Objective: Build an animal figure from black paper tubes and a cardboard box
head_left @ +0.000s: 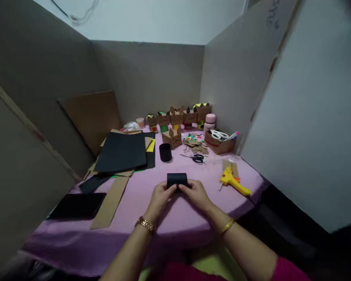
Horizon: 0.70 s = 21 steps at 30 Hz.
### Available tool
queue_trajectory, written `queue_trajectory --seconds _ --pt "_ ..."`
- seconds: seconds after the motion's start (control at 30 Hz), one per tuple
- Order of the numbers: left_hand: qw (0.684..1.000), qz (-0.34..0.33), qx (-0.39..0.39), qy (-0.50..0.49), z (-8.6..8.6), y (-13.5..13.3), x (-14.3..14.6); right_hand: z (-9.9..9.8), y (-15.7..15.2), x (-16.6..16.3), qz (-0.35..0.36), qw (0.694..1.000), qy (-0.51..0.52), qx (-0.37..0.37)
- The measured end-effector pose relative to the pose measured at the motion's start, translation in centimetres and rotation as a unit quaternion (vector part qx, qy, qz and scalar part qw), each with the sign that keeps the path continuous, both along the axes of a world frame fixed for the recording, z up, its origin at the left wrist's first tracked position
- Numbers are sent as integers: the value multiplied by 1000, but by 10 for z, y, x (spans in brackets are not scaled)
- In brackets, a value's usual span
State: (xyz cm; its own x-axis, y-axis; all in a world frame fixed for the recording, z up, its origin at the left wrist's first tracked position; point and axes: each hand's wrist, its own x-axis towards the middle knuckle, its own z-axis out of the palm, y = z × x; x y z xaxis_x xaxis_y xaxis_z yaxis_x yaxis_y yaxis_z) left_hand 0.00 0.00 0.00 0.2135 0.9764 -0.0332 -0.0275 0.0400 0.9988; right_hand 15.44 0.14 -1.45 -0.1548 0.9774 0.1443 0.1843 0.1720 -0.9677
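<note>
Both of my hands hold a rolled black paper tube point(177, 178) on its side over the front of the table. My left hand point(161, 195) grips its left end, the thumb pressed on the near side. My right hand point(196, 194) grips the right end in the same way, and the two thumb tips almost meet. A second black paper tube point(165, 152) stands upright just beyond. Behind that one sits a cardboard cat head point(172, 137). Black-handled scissors point(197, 158) lie open-bladed to its right.
A yellow glue gun point(234, 181) lies at right, near a cardboard box point(220, 146) with white scissors point(219, 135). Black sheets point(121, 152), a cardboard strip point(112, 203) and a dark tablet-like slab point(77, 206) lie left. Several cardboard animal figures point(177, 117) line the back by a pink bottle point(210, 120).
</note>
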Motion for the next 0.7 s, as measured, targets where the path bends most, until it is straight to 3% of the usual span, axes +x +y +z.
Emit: queue_trajectory --seconds 0.5,0.7 --pt "996 47 4 -75 4 0 -4 -10 8 4 -29 994 85 -63" --pt "997 37 13 -72 5 1 -5 -7 6 3 -17 995 84 -55"
